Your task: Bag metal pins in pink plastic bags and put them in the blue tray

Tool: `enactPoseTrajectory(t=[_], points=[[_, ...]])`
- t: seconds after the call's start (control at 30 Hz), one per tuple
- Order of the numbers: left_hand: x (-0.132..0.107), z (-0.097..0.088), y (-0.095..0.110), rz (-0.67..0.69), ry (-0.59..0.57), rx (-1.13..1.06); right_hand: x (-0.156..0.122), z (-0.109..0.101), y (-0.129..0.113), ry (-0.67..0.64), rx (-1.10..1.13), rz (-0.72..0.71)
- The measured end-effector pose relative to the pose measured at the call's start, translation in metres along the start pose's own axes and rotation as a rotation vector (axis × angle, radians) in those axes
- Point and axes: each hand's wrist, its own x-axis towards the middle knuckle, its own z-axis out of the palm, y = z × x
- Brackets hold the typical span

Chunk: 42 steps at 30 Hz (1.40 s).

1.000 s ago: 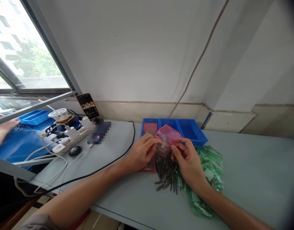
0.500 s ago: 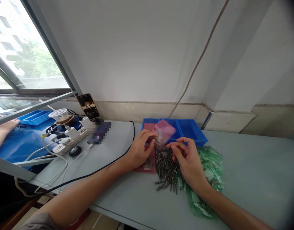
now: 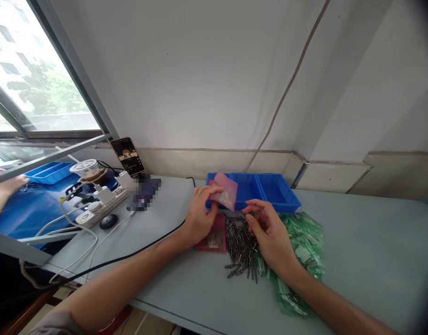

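My left hand (image 3: 199, 216) pinches a small pink plastic bag (image 3: 225, 195) and holds it up over the left end of the blue tray (image 3: 280, 197). My right hand (image 3: 267, 232) hovers over a pile of small dark metal pins (image 3: 239, 244), fingers loosely curled with nothing in them. A red bag (image 3: 212, 238) lies flat on the grey table (image 3: 371, 251) under my left hand. A heap of green plastic bags (image 3: 303, 246) lies to the right of the pins.
A black cable (image 3: 130, 253) runs across the table to the left. A power strip with chargers (image 3: 98, 204), a propped phone (image 3: 127, 155) and a cup (image 3: 85, 168) stand at left. Another person's hand (image 3: 6, 186) rests on a blue mat beside a blue tray (image 3: 48, 171).
My left hand has carried the pink bag left and up, away from my right hand. My right hand has let go of the bag and lowered toward the pins.
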Motion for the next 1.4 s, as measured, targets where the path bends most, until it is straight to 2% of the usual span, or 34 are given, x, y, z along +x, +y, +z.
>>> enactPoseTrajectory(t=[0.13,0.33,0.5,0.7,0.77,0.87,1.0,1.07,1.17,1.27,1.4], points=[[-0.001,-0.002,0.007,0.087,-0.064,-0.034,0.000,0.000,-0.003,0.004,-0.107,-0.045],[-0.003,-0.001,0.006,0.059,-0.087,-0.089,0.000,-0.002,-0.007,0.004,-0.205,-0.138],[-0.011,0.004,0.006,-0.098,-0.155,-0.204,-0.001,-0.002,-0.008,0.025,-0.096,0.031],[-0.011,0.001,0.013,0.098,-0.323,-0.119,0.002,-0.001,-0.007,0.078,0.016,0.052],[-0.008,0.000,0.012,0.111,-0.341,-0.092,0.003,0.000,-0.006,0.057,0.030,0.057],[-0.004,0.001,0.006,0.038,-0.260,-0.050,0.003,0.001,-0.005,0.023,0.053,0.068],[0.002,0.002,-0.010,-0.127,-0.063,0.123,0.002,0.001,-0.002,0.009,0.046,0.067],[0.004,0.003,-0.018,-0.205,-0.043,0.200,0.001,0.001,0.000,0.003,0.033,0.070],[0.004,0.005,-0.026,-0.278,-0.086,0.239,0.001,0.001,0.000,0.003,0.032,0.067],[0.004,0.004,-0.027,-0.269,-0.072,0.203,0.000,0.001,-0.001,0.004,0.032,0.069],[0.005,0.001,-0.025,-0.170,-0.038,0.143,0.000,0.001,-0.001,0.001,0.033,0.063]])
